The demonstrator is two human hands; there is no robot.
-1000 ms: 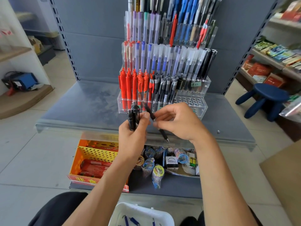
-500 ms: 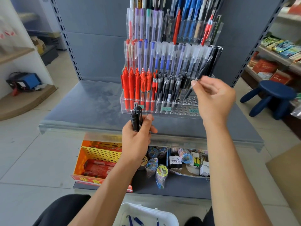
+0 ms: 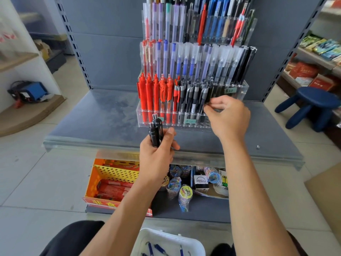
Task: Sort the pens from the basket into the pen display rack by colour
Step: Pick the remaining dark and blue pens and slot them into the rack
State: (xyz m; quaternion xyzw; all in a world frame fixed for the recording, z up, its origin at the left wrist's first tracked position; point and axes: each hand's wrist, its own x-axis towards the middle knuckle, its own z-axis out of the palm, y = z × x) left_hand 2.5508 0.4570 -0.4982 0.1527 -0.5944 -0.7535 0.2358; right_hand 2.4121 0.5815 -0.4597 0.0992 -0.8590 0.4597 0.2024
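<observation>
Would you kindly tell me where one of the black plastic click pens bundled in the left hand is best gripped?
I would pinch the top end of a black plastic click pen, coming from above: the tops stand upright clear of the left hand, whose fingers wrap the lower barrels.

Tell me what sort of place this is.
Most likely a small stationery or general shop: a tiered acrylic pen display rack with price labels, slotted metal shop shelving behind it, and packaged goods shelved at the right.
</observation>
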